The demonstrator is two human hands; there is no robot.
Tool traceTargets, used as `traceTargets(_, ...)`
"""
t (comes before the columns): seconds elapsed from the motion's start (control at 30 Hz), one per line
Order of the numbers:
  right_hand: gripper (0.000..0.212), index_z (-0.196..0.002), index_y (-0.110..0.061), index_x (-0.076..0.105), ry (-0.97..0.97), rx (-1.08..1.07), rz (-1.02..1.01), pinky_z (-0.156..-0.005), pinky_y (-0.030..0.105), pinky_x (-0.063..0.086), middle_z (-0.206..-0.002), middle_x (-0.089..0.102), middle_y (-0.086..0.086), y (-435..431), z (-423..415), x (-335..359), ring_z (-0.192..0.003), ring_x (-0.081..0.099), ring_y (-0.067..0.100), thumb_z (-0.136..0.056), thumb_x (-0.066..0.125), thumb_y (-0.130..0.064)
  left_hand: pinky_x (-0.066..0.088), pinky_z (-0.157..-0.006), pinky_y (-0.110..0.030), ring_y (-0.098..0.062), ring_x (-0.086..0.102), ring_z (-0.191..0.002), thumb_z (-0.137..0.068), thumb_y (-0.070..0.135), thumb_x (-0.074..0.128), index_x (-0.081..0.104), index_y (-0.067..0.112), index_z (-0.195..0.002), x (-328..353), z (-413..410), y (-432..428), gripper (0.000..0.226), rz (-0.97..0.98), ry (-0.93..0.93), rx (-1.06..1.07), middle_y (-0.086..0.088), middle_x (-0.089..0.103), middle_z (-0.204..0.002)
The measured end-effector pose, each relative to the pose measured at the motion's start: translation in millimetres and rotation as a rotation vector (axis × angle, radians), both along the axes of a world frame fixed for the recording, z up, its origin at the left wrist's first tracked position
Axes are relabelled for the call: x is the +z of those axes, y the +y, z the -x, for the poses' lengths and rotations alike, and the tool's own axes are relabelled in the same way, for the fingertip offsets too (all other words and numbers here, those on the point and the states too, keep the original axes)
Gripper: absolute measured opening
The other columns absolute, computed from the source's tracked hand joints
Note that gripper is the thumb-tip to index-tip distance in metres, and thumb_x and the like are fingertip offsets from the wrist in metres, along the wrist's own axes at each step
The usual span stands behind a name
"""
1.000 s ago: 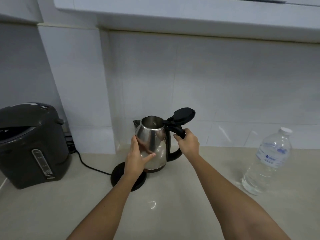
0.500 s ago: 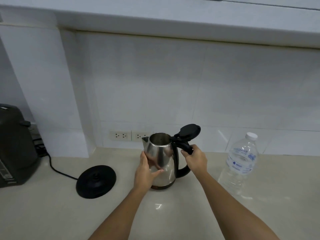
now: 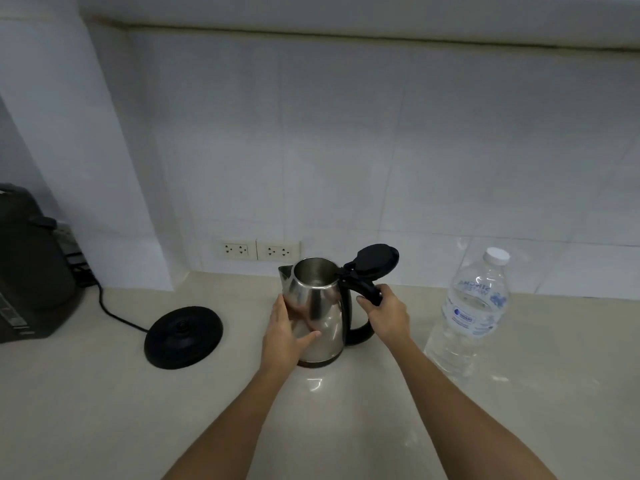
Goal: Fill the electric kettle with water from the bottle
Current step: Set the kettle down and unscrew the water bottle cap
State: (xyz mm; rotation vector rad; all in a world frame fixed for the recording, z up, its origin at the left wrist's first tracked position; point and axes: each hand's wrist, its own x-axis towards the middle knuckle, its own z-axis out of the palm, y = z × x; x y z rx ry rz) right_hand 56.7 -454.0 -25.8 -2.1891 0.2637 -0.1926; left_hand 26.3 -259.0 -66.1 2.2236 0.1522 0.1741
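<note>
A steel electric kettle stands upright on the pale counter, its black lid flipped open toward the right. My left hand lies flat against the kettle's left side. The black handle is gripped near its top by my right hand. A clear plastic water bottle with a white cap stands upright to the right of the kettle, untouched. The kettle's round black base sits apart on the counter to the left, its cord running off left.
A dark grey hot-water dispenser stands at the far left edge. Two wall sockets sit on the white tiled wall behind the kettle. A white shelf or cabinet overhangs the top.
The kettle has been lifted off its base and carried right, closer to the bottle. It now rests on the counter. Both hands kept their hold on it.
</note>
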Motion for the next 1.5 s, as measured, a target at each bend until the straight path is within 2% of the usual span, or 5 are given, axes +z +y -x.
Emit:
traceTargets(0.5,0.056,-0.146,-0.012,0.035,0.106,0.003,0.020,-0.098,0.036,0.042,-0.130,0.059,0.020,4,45,40,-0.121,0.054,0.033,-0.094,0.054,-0.020,0.048,-0.098,-0.037,-0.031,0.055,-0.116,-0.091,0.033,0.061,0.029,0.015,-0.148,40,23,11,0.068,-0.057,0.051,-0.151,-0.013,0.040,-0.135)
traceTargets(0.83,0.022,-0.096,-0.014,0.067,-0.124,-0.094,0.135,-0.067,0.037,0.057,-0.073,0.071,-0.002,-30,65,141,-0.063,0.069,0.018,-0.091,0.046,-0.016,0.035,-0.105,-0.029,-0.027,0.044,-0.130,-0.094,0.014,0.057,0.040,0.008,-0.143,41,52,-5,0.052,-0.152,-0.071,-0.400,-0.013,0.038,-0.144)
traceTargets(1.07,0.027,-0.100,-0.019,0.069,-0.222,-0.218,0.481,-0.070,0.031,0.049,-0.097,0.072,0.003,-64,72,178,-0.090,0.065,0.026,-0.088,0.045,-0.015,0.034,-0.101,-0.018,-0.018,0.048,-0.125,-0.094,0.014,0.055,0.049,0.012,-0.135,47,48,-46,0.042,-0.165,-0.091,-0.530,-0.003,0.048,-0.135)
traceTargets(1.27,0.042,-0.134,-0.021,0.050,0.046,-0.082,0.772,-0.094,0.041,0.044,-0.137,0.047,0.009,-111,57,178,-0.126,0.045,0.029,-0.093,0.049,-0.025,0.039,-0.105,-0.028,-0.015,0.049,-0.127,-0.093,0.019,0.055,0.043,0.019,-0.141,55,37,-103,0.049,-0.149,-0.077,-0.572,0.002,0.044,-0.140)
traceTargets(1.5,0.042,-0.123,-0.019,0.060,0.079,0.058,0.650,-0.081,0.032,0.046,-0.119,0.061,0.012,-157,38,164,-0.107,0.057,0.029,-0.087,0.058,-0.041,0.036,-0.108,-0.029,-0.015,0.039,-0.138,-0.086,0.032,0.068,0.018,0.021,-0.154,57,24,-177,0.085,-0.011,0.023,-0.563,0.003,0.035,-0.150)
